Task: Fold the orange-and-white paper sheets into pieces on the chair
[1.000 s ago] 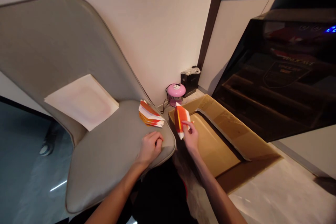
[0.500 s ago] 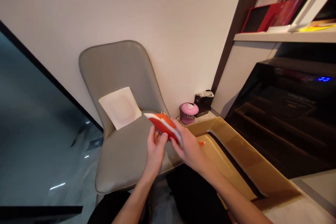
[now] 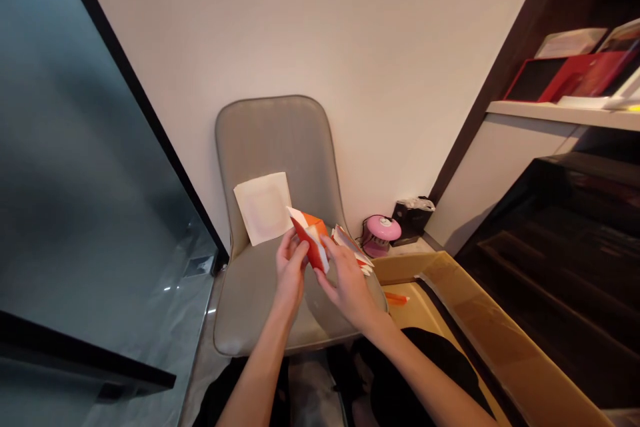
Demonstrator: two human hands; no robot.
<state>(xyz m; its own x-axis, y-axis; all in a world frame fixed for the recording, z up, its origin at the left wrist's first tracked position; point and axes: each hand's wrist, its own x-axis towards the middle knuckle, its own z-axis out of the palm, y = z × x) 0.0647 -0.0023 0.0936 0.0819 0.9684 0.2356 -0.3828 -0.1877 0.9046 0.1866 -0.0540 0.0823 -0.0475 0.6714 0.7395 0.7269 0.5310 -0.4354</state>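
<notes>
Over the grey chair seat I hold a folded orange-and-white paper (image 3: 316,255) between both hands. My left hand (image 3: 290,270) grips its left side, thumb on the near face. On the right edge are the thumb and fingers of my right hand (image 3: 347,283). The paper's folds stand apart, showing orange and white inside. Just behind my right hand, a bundle of red-and-white folded papers (image 3: 356,250) lies on the seat, partly covered. A pale square sheet or stack of sheets (image 3: 265,207) leans against the chair's backrest.
The grey chair (image 3: 250,300) stands against the wall. To its right is an open cardboard box (image 3: 480,307) with an orange piece (image 3: 397,298) inside. Behind it are a pink lamp-like device (image 3: 381,233) and a black box (image 3: 413,220). A glass panel (image 3: 125,180) borders the left.
My view has shifted, so the chair sits farther right and lower. The paper in my hands is spread more open, and the bundle behind my right hand now shows.
</notes>
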